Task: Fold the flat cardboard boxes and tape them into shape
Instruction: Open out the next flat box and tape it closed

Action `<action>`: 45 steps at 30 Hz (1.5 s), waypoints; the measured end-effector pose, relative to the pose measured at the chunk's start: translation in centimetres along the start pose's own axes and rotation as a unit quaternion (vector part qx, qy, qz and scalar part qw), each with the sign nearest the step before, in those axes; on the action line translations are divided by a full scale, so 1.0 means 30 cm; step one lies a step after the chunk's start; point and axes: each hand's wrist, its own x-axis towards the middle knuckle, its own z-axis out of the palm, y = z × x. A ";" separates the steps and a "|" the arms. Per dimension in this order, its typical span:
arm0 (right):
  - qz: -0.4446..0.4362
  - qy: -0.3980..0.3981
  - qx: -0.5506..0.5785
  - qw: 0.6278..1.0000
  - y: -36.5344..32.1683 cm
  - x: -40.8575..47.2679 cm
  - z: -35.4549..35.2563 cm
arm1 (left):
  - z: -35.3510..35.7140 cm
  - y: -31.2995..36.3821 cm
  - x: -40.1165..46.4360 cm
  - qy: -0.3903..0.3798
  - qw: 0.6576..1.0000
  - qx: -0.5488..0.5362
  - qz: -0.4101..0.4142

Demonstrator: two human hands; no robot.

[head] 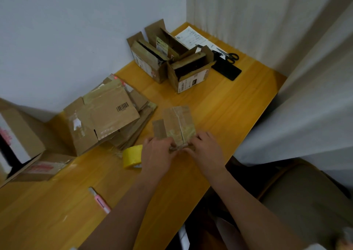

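Note:
A small folded cardboard box (pixel 176 124) with a taped seam along its top sits on the wooden table (pixel 219 116) in front of me. My left hand (pixel 157 154) and my right hand (pixel 207 150) both grip its near edge, fingers curled over the box's end. A yellow roll of tape (pixel 131 157) stands just left of my left hand. A stack of flat cardboard boxes (pixel 107 116) lies further left, by the wall.
Three assembled open boxes (pixel 172 62) stand at the far end, with a paper sheet (pixel 193 37), black scissors (pixel 230 56) and a dark phone (pixel 226 70) beside them. A pink utility knife (pixel 100 201) lies near my left forearm. More boxes (pixel 21 144) sit at far left. A curtain (pixel 305 97) hangs on the right.

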 end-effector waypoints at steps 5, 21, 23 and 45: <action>-0.036 0.033 -0.026 0.998 -0.009 0.006 0.008 | 0.018 0.008 0.007 0.019 0.999 0.024 -0.013; 0.253 0.077 0.312 0.912 0.061 -0.049 -0.022 | 0.014 -0.005 -0.004 -0.004 0.998 0.007 -0.069; 0.258 0.059 0.315 0.911 0.058 -0.057 -0.018 | 0.010 0.005 0.000 -0.006 0.997 0.010 -0.080; 0.320 0.017 0.336 0.886 0.011 -0.019 -0.023 | 0.027 0.016 0.025 -0.006 0.997 0.018 -0.070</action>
